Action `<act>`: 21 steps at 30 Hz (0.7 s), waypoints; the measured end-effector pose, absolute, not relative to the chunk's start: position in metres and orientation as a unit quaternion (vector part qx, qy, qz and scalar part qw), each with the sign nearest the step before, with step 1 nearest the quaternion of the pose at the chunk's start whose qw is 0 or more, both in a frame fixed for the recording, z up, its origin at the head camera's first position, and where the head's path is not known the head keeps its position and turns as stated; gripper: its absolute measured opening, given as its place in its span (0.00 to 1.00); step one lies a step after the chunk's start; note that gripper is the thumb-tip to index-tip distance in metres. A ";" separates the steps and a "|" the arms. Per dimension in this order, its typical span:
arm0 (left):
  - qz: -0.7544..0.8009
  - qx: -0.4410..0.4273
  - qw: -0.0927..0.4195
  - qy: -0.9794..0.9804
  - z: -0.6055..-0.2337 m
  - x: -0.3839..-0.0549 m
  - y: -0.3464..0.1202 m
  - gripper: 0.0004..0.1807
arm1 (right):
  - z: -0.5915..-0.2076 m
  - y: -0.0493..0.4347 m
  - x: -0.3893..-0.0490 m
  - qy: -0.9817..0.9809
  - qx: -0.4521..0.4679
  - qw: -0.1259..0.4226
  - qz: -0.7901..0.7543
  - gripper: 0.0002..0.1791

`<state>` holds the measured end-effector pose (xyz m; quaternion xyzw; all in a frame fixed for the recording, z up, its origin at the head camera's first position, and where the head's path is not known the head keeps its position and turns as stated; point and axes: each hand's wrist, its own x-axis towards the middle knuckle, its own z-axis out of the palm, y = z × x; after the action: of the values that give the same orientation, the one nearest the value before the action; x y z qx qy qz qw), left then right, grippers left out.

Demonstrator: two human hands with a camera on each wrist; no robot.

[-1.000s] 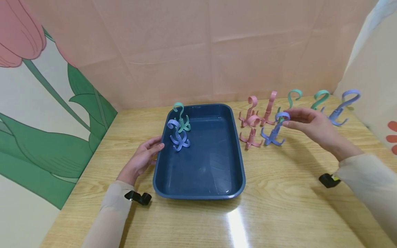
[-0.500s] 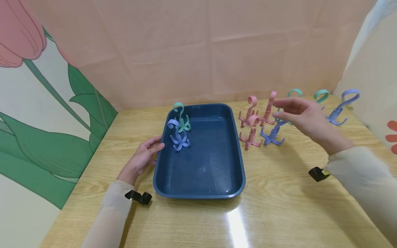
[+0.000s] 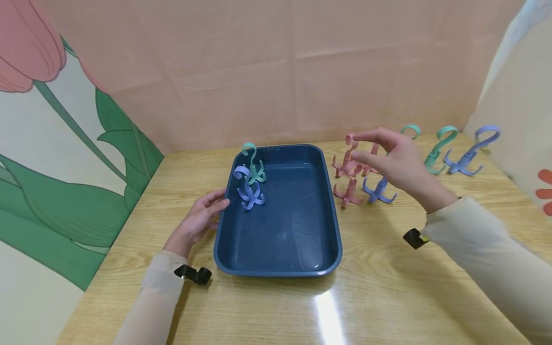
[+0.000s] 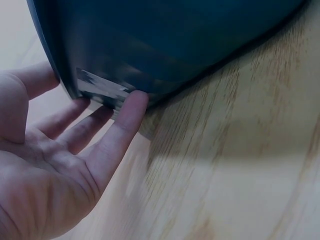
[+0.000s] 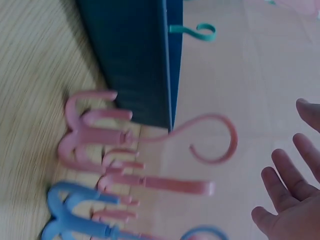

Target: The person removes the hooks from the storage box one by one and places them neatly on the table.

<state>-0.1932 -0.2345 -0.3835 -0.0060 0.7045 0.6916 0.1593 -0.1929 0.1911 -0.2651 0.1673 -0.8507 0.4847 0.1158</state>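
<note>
My left hand point(image 3: 200, 214) holds the left rim of a dark blue tray point(image 3: 276, 274), thumb over the edge and fingers against the outer wall, as the left wrist view shows. Inside the tray stand a green rotating hanger hook point(image 3: 257, 173) and a purple-blue one point(image 3: 251, 196). My right hand point(image 3: 394, 160) hovers over the hooks on the table, fingers spread. In the head view its thumb and index finger overlap a pink hook point(image 3: 346, 165); the right wrist view shows the fingers apart from that pink hook point(image 5: 100, 137). A second pink hook point(image 3: 350, 194) stands in front.
Behind my right hand another pink hook point(image 3: 373, 167) is partly hidden. A blue hook point(image 3: 378, 191) stands under the hand. Further right are green hooks, one point(image 3: 435, 158) fully visible, and a blue hook point(image 3: 467, 155). A pink cloth point(image 3: 276, 76) hangs behind the wooden table point(image 3: 379, 287).
My right hand has let go of the blue hook, which stays on the table, and has moved left toward the pink hooks. The left hand and tray have stayed put.
</note>
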 end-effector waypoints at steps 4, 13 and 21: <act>0.690 -0.011 0.162 0.705 -0.382 -0.194 -0.235 0.27 | -0.268 0.177 -0.198 -0.840 0.185 0.110 0.499 0.20; 0.689 -0.008 0.161 0.707 -0.381 -0.194 -0.235 0.26 | -0.264 0.134 -0.193 -0.820 0.218 0.065 0.525 0.21; 0.692 -0.010 0.161 0.703 -0.382 -0.194 -0.234 0.26 | -0.285 0.101 -0.214 -0.792 0.243 0.025 0.559 0.23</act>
<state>-0.1942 -0.2338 -0.3825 -0.0098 0.7032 0.6924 0.1613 -0.2145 0.1014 -0.2854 0.2435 -0.7924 0.5588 0.0254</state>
